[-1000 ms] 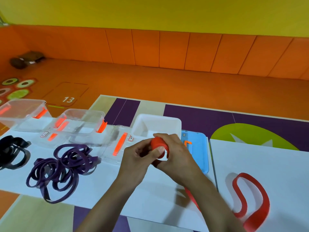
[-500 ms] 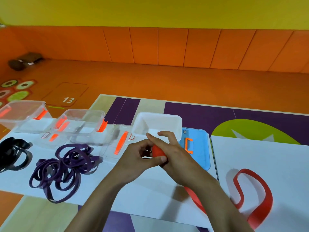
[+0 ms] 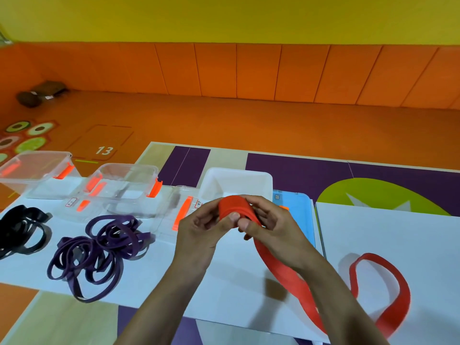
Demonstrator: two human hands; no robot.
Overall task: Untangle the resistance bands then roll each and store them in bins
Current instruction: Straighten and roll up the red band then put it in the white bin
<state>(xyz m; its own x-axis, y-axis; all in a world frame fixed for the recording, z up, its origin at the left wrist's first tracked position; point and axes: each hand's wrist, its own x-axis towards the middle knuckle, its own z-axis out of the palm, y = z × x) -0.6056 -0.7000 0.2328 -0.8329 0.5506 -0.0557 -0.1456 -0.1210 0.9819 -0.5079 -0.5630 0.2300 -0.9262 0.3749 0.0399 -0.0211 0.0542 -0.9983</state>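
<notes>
Pinching a partly rolled red resistance band [image 3: 232,207] just in front of the white plastic bin [image 3: 239,173], the left hand [image 3: 199,230] and right hand [image 3: 273,231] curl thumbs and fingers round its flat, rubbery coil. The band's loose tail loops right of the bin. Tangled purple bands [image 3: 114,235] and black bands [image 3: 25,213] lie to the bin's left.

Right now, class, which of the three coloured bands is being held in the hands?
The red band, partly rolled, gripped by the left hand and right hand. The purple bands and black bands lie loose on the white sheet.
</notes>
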